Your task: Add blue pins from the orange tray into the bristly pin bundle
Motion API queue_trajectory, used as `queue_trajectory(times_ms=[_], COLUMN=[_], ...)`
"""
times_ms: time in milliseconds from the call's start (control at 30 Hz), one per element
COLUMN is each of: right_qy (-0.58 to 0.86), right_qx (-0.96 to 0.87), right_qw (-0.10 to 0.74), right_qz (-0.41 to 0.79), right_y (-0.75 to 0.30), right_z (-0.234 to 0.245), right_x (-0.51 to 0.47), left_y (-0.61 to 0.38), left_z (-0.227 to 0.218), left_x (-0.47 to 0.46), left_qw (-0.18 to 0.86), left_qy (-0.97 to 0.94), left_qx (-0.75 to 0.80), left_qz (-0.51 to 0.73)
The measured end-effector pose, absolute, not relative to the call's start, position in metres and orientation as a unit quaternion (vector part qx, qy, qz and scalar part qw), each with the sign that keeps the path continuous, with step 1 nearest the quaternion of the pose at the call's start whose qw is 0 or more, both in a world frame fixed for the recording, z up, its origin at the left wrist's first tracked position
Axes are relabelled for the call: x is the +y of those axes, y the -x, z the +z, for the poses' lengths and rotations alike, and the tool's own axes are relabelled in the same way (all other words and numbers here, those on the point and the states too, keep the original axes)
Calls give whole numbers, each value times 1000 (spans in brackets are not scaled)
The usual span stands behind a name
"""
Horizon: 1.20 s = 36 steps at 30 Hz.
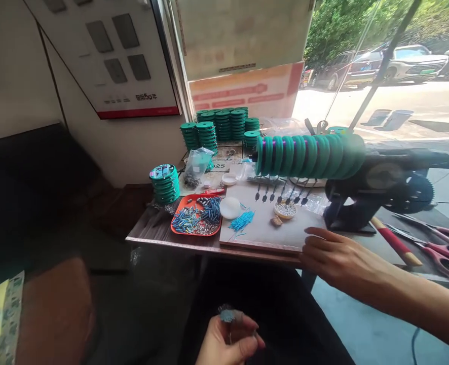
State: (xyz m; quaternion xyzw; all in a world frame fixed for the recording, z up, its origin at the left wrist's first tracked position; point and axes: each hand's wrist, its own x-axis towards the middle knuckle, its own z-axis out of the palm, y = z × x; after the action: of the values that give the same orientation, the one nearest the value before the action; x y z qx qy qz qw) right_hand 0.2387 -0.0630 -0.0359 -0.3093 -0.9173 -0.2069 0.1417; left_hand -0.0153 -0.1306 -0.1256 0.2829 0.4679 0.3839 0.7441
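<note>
My left hand (230, 340) is low, near my lap, with the fingers curled round a small bundle of blue pieces (227, 315) that stick up from the pinch. My right hand (333, 256) reaches in from the right and rests at the front edge of a pale board (264, 230), fingers stretched out and holding nothing. Above it a row of green spools (308, 154) sits on the shaft of a black winding machine (380, 187). Thin lines with dark weights hang from the spools.
An orange tray (196, 215) holds blue and silver small parts beside a white lid (230, 207) and a loose blue heap (242, 220). Stacks of green spools (219, 126) stand at the back. Red-handled scissors (437, 246) lie at the right. A window shows parked cars.
</note>
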Motion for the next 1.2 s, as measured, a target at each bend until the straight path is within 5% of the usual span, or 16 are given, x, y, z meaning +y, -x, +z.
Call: queue_trajectory(times_ms=[567,867,1200], right_qy=[361,443,434], right_qx=[-828,-829,-832], right_qw=[351,338,344], right_qz=[246,44,27], right_y=[-129,-133,-128], right_z=[-104,-92,-89], right_x=[-134,-131,-131], left_y=[48,35,21], left_z=[-116,-108,-97], left_x=[-137,-137,-140], left_qw=[635,595,489], left_qy=[-370,-453,-485], left_qx=[526,504,574], left_qz=[428,433,443])
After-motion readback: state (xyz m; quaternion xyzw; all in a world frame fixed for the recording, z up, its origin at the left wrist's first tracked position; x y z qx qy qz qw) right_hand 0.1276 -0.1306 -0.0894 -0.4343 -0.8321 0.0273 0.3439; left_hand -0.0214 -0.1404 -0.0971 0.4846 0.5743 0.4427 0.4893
